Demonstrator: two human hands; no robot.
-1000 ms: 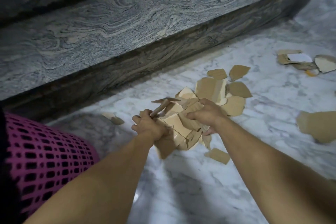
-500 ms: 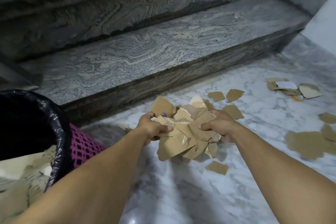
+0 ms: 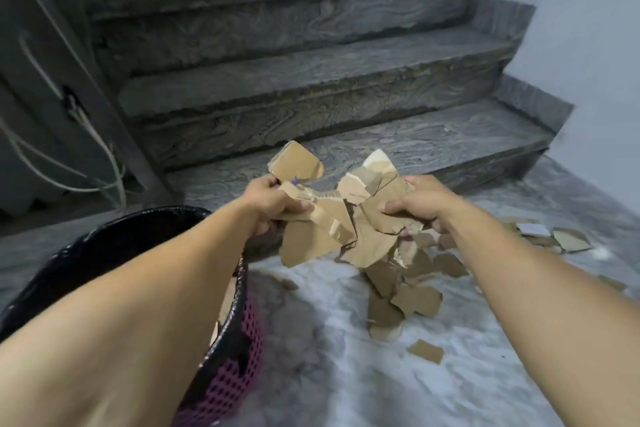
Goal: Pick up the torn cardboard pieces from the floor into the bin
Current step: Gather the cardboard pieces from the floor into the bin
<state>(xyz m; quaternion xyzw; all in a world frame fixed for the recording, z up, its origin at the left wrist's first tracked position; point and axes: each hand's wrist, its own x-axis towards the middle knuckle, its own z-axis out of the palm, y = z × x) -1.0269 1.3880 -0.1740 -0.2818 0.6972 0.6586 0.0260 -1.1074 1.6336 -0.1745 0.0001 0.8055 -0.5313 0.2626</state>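
Both my hands hold one bundle of torn brown cardboard pieces [image 3: 332, 218] in the air above the floor. My left hand [image 3: 273, 201] grips its left side, my right hand [image 3: 415, 206] grips its right side. Several pieces [image 3: 405, 291] lie or drop just below the bundle on the white marble floor. The pink mesh bin [image 3: 228, 378] with a black bag liner stands at the lower left, partly hidden by my left forearm; cardboard shows inside it. The bundle hangs just right of the bin's rim.
Grey stone stairs [image 3: 311, 90] rise straight ahead. More cardboard scraps [image 3: 554, 236] lie on the floor at the right, near a pale wall [image 3: 588, 45]. A dark railing with loose cords [image 3: 86, 135] stands at the left.
Both hands have lifted the bundle up from the floor and carried it left toward the bin. The view has tilted up, and a few pieces have slipped down from the bundle.
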